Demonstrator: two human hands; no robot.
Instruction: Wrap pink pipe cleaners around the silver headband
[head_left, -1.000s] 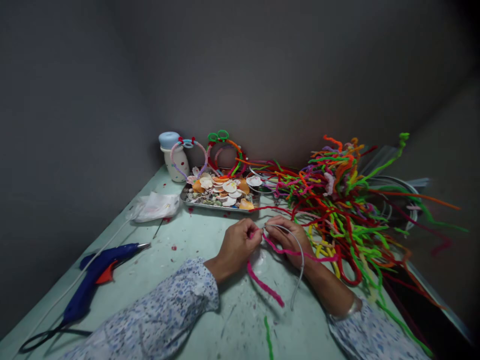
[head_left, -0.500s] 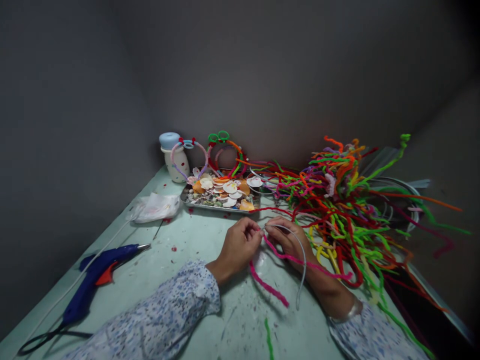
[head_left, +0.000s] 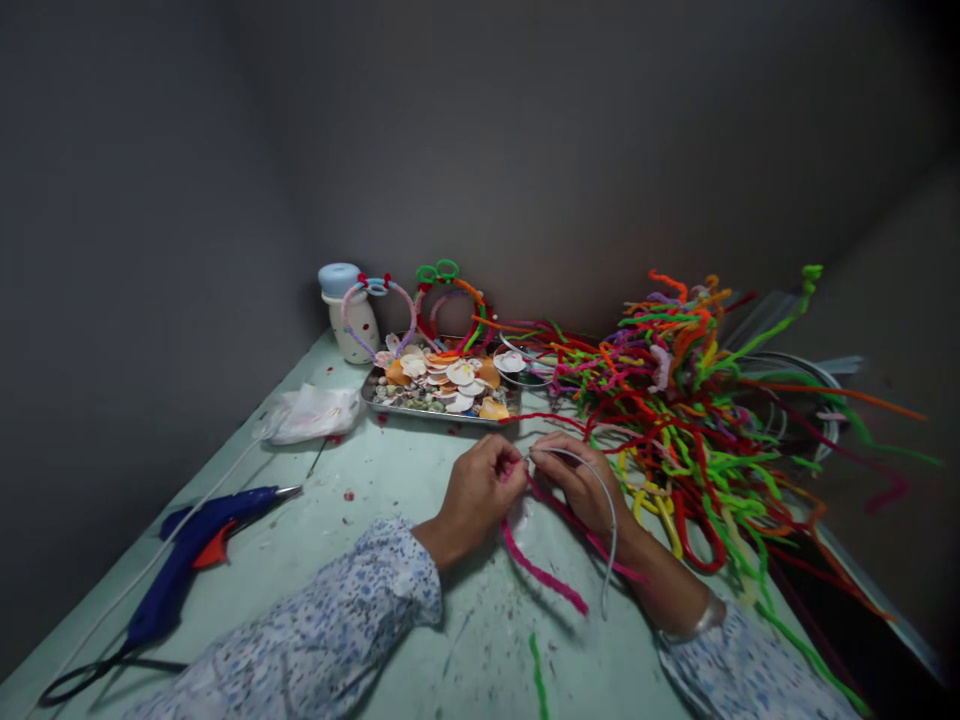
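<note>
My left hand (head_left: 478,492) is closed in a pinch on a bright pink pipe cleaner (head_left: 546,575). One end of it hangs below the fingers, and another length runs right, past my right wrist. My right hand (head_left: 589,488), also closed, grips a thin pale-grey headband (head_left: 610,520) whose arc curves down over the wrist. The fingertips of both hands almost meet where the pipe cleaner and the headband come together. That contact spot is partly hidden by the fingers. Below the hands lies a short green pipe cleaner (head_left: 538,676).
A blue glue gun (head_left: 169,580) lies at left, near a plastic bag (head_left: 313,415). Behind the hands stands a metal tray (head_left: 442,413) of shells, with decorated headbands (head_left: 414,315) and a blue-lidded jar (head_left: 349,325). A tangled heap of coloured pipe cleaners (head_left: 667,390) spreads at right.
The pink pipe cleaner's right-hand length has swung down and inward, and its hanging end has shifted slightly right. The headband has tilted a little to the right. Both hands stay nearly in place.
</note>
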